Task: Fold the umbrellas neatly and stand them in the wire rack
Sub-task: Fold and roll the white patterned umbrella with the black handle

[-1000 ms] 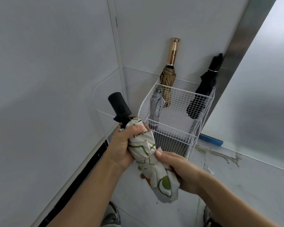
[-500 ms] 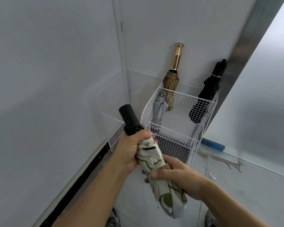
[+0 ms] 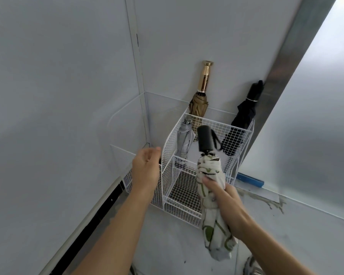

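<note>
Underfoot, the floor is a pale, smooth surface with dark scuffs and a stained seam along its right edge. The room is a narrow corner: matte white wall panels to the left and rear, a frosted panel to the right, and a brushed metal post between them. A black gap runs along the foot of the left wall.

The hands are apart. The right hand is clamped round the middle of the patterned umbrella, fingers curled into the bunched cloth. This umbrella is folded: creased cream fabric with green shapes. It is held upright in the air in front of the rack, with its cylindrical matte black handle uppermost. The left hand holds nothing; its fingers are loosely curled beside the rack's upper left edge. Contact with the wire cannot be determined.

The wire rack is a boxy white square-mesh grid standing on the floor in the corner, with a low front compartment and a taller rear one. The rear compartment holds a grey umbrella at the left, a gold umbrella with a polished handle against the rear wall, and a black umbrella at the right corner, tilted toward the post. A blue strip lies at the foot of the frosted panel.
</note>
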The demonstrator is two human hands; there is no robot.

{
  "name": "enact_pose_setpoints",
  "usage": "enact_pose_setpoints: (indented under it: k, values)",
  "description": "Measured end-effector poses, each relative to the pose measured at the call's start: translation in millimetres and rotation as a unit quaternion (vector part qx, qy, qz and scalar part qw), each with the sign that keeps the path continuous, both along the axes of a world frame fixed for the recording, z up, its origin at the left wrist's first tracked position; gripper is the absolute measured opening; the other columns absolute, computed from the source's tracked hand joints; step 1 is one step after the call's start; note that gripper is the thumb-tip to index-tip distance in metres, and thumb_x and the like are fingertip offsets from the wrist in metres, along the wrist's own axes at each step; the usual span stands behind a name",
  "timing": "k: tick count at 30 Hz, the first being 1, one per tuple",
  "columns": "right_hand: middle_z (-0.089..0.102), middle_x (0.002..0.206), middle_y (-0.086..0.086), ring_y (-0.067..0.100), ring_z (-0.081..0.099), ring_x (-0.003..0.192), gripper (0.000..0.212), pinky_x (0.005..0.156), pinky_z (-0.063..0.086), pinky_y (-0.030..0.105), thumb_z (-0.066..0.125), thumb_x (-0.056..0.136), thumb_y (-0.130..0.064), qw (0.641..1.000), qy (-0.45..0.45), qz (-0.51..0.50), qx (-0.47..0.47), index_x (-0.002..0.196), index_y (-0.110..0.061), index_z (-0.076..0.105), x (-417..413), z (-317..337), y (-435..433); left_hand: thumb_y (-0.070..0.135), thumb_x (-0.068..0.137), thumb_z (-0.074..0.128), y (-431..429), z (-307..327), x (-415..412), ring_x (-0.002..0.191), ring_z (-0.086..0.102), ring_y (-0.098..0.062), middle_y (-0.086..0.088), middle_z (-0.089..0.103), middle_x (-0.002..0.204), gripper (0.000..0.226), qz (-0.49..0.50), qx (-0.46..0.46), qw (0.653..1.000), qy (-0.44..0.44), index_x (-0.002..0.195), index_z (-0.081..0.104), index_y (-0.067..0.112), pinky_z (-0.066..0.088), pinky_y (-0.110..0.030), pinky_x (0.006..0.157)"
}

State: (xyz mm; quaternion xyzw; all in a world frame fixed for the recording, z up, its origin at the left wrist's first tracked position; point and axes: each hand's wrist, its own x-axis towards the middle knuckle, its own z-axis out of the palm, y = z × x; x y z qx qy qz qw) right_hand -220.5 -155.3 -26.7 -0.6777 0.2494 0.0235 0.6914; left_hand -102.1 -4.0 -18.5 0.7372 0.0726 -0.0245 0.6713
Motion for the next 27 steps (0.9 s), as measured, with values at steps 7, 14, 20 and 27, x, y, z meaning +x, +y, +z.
enact_pose_setpoints:
  k: [7,14,20,27]
  values:
    - [0.070,0.100,-0.009,0.016,0.068,0.093,0.055,0.085,0.057,0.050,0.063,0.065,-0.073,0.963,-0.092,-0.149,-0.206,0.105,-0.035,0.059,59.3,15.2,-55.9,0.037,0.099,0.054,-17.1,-22.0,16.2,0.132,0.042,-0.019,0.000,0.039,0.147,0.056,-0.108,0.202,0.972,-0.042,0.149,0.036,0.021,0.035,-0.034,0.103]
    - [0.069,0.103,-0.006,0.020,0.066,0.099,0.045,0.092,0.055,0.043,0.083,0.073,-0.035,0.941,-0.095,-0.239,-0.218,0.110,-0.020,0.062,126.3,12.2,-102.4,0.057,0.084,0.049,-35.5,-41.4,34.8,0.119,0.058,-0.021,-0.001,0.050,0.142,0.067,-0.137,0.194,0.971,-0.035,0.145,0.035,0.033,0.050,-0.048,0.100]
    - [0.065,0.111,0.004,0.026,0.060,0.101,0.052,0.089,0.048,0.037,0.079,0.080,-0.034,0.923,-0.021,-0.242,-0.299,0.121,-0.015,0.055,145.1,-21.9,-106.3,0.061,0.078,0.048,-37.1,-51.9,44.6,0.100,0.066,-0.018,0.001,0.057,0.126,0.068,-0.131,0.192,0.972,-0.024,0.137,0.047,0.030,0.058,-0.044,0.088]
    - [0.067,0.106,0.015,0.032,0.061,0.090,0.043,0.079,0.049,0.038,0.071,0.088,-0.040,0.902,0.131,-0.178,-0.371,0.109,-0.005,0.058,154.0,-54.8,-119.4,0.030,0.099,0.056,-36.7,-39.1,37.7,0.116,0.047,-0.013,-0.005,0.039,0.144,0.053,-0.140,0.242,0.960,-0.031,0.147,0.041,0.013,0.031,-0.021,0.092]
